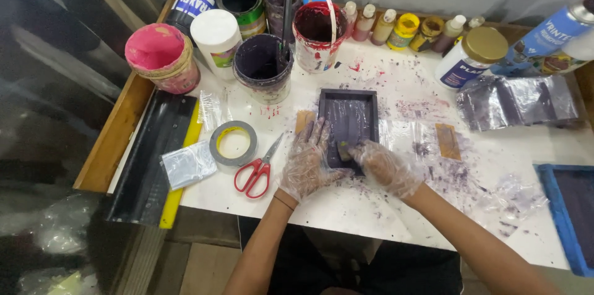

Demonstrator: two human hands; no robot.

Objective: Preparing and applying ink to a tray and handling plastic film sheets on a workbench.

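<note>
Head view: frame (348,123) under right hand (385,167)

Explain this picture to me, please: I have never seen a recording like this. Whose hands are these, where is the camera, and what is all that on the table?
There is one picture, taken by a camera worn on the person's head and looking down. Both hands wear thin clear plastic gloves. The left hand rests on the left edge of a small dark rectangular frame, steadying it. The right hand presses on the frame's lower part; a small yellowish bit shows at its fingertips, too small to identify. The frame lies on a white table spattered with purple and red. Nearby are red-handled scissors, a tape roll, open paint tubs, small bottles and a black squeegee.
</note>
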